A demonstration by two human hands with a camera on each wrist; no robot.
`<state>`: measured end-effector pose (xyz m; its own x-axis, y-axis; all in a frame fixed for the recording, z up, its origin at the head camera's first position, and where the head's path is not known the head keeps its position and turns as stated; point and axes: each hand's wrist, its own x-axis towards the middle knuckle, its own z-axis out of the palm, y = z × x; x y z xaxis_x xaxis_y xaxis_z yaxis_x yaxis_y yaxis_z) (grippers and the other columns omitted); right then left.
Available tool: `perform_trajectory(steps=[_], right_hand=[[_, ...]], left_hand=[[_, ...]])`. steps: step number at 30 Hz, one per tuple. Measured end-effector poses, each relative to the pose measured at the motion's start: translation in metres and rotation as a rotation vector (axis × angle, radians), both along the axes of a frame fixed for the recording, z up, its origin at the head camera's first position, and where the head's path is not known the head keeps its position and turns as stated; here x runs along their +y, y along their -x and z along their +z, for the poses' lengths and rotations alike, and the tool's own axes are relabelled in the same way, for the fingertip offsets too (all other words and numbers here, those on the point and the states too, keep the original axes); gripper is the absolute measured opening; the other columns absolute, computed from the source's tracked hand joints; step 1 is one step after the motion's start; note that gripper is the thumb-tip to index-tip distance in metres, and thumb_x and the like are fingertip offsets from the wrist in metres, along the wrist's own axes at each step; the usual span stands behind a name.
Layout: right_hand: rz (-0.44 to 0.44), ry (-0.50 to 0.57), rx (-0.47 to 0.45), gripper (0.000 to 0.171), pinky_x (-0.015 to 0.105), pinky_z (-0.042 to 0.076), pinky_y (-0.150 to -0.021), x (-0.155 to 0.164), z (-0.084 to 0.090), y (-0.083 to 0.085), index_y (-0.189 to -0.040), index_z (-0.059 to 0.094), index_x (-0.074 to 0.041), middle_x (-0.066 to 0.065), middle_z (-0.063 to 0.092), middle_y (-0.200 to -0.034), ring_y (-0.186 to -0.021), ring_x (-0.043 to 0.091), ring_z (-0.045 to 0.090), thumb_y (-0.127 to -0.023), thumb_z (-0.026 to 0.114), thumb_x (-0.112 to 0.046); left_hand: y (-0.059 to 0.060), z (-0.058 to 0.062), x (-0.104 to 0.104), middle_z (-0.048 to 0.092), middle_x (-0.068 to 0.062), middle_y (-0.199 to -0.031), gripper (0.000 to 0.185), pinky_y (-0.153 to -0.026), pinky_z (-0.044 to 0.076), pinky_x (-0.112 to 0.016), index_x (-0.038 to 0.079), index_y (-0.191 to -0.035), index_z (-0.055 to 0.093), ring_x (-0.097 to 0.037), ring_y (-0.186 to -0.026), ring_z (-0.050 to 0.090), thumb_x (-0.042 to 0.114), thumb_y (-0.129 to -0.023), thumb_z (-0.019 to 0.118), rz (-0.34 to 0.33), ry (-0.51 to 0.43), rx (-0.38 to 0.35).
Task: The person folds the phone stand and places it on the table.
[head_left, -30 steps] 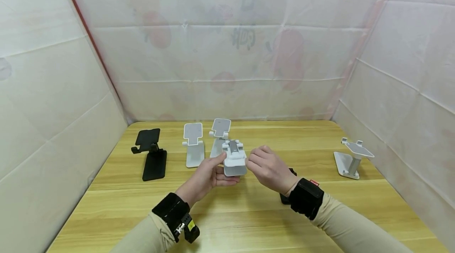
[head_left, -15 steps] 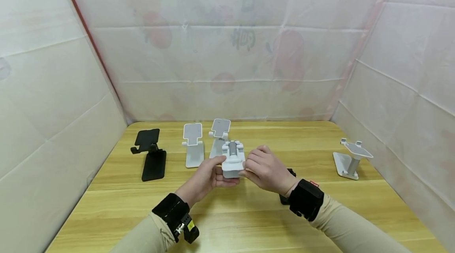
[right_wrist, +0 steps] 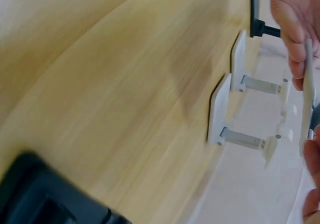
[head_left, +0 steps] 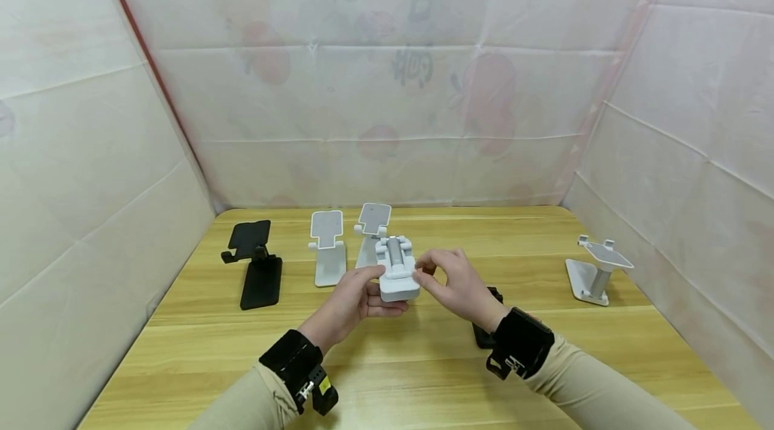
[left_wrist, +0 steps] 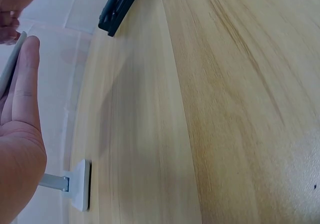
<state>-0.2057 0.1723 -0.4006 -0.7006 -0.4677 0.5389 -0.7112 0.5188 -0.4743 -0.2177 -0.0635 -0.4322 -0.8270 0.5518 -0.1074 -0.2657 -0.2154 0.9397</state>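
A folded white phone stand with a grey arm lies in my left hand, above the table. The left thumb is on its near left side and the fingers extend beneath the base. At its right edge, the thumb and index fingertips of my right hand pinch the side. From the left wrist, the stand's base shows as a thin edge along the left fingers. In the right wrist view, the stand spans between both hands, its far face mostly hidden.
Two unfolded white phone stands stand behind the left hand. To the left is a black phone stand; at far right, another white one. A black stand lies partly under the right wrist. Fabric walls enclose the wooden table.
The held stand's raised plate has folded down closer to its base. My right fingers have shifted and spread a little at its right edge, while the left hand stays nearly still.
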Motion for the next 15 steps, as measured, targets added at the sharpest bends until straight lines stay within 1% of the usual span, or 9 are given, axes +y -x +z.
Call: perform_trajectory(steps=[1,3,6,8,11,13,15], right_hand=[[-0.017,0.011,-0.086,0.006,0.035,0.038,-0.081,0.0001,0.0008,-0.0004,-0.103,0.066,-0.014,-0.009,0.065,-0.087,-0.083,0.008,0.059,-0.099,0.069,-0.016],[-0.047,0.037,-0.269,0.01,0.032,0.04,-0.078,0.0009,0.0028,-0.0013,-0.106,0.064,-0.015,-0.007,0.065,-0.088,-0.085,0.012,0.058,-0.102,0.065,-0.024],[-0.076,0.087,-0.517,0.022,0.029,0.046,-0.072,0.0031,0.0038,-0.0011,-0.109,0.064,-0.013,0.002,0.064,-0.092,-0.088,0.021,0.058,-0.105,0.06,-0.034],[-0.084,0.126,-0.651,0.029,0.03,0.048,-0.075,0.0046,0.0043,-0.0006,-0.111,0.064,-0.01,0.009,0.065,-0.096,-0.09,0.025,0.058,-0.105,0.058,-0.038],[-0.089,0.169,-0.785,0.037,0.035,0.049,-0.085,0.0059,0.0044,0.0007,-0.113,0.066,-0.009,0.013,0.066,-0.098,-0.092,0.027,0.061,-0.105,0.056,-0.044],[-0.088,0.178,-0.844,0.042,0.039,0.048,-0.092,0.0058,0.0049,0.0012,-0.111,0.067,-0.008,0.012,0.068,-0.096,-0.092,0.026,0.062,-0.104,0.056,-0.048],[-0.085,0.182,-0.885,0.044,0.041,0.046,-0.095,0.0053,0.005,0.0017,-0.107,0.069,-0.009,0.009,0.068,-0.094,-0.092,0.025,0.063,-0.104,0.055,-0.05]], left_hand=[[0.0001,-0.0001,-0.0002,0.071,-0.028,-0.116,0.054,-0.092,0.062,-0.047,-0.005,-0.139,0.052,-0.036,-0.101,0.074,0.037,-0.107,0.044,0.001,0.0,0.003],[0.0002,-0.0004,-0.0003,0.071,-0.028,-0.115,0.053,-0.092,0.062,-0.047,-0.006,-0.139,0.052,-0.037,-0.101,0.074,0.037,-0.108,0.043,0.003,0.003,0.011],[0.0,-0.0007,-0.0005,0.072,-0.027,-0.115,0.052,-0.092,0.062,-0.047,-0.006,-0.138,0.053,-0.037,-0.101,0.074,0.035,-0.108,0.042,0.001,0.008,0.027],[-0.0003,-0.001,-0.0005,0.072,-0.027,-0.115,0.051,-0.092,0.062,-0.047,-0.006,-0.137,0.053,-0.037,-0.1,0.074,0.035,-0.109,0.041,-0.003,0.008,0.035],[-0.0007,-0.0012,-0.0006,0.072,-0.027,-0.115,0.05,-0.092,0.062,-0.047,-0.006,-0.137,0.053,-0.037,-0.099,0.074,0.034,-0.109,0.041,-0.006,0.009,0.046],[-0.0008,-0.0013,-0.0006,0.072,-0.027,-0.114,0.05,-0.092,0.063,-0.047,-0.006,-0.136,0.053,-0.036,-0.099,0.074,0.034,-0.109,0.041,-0.003,0.012,0.051],[-0.0008,-0.0012,-0.0007,0.072,-0.027,-0.114,0.05,-0.091,0.063,-0.047,-0.006,-0.136,0.054,-0.036,-0.099,0.074,0.033,-0.109,0.041,0.001,0.015,0.053]])
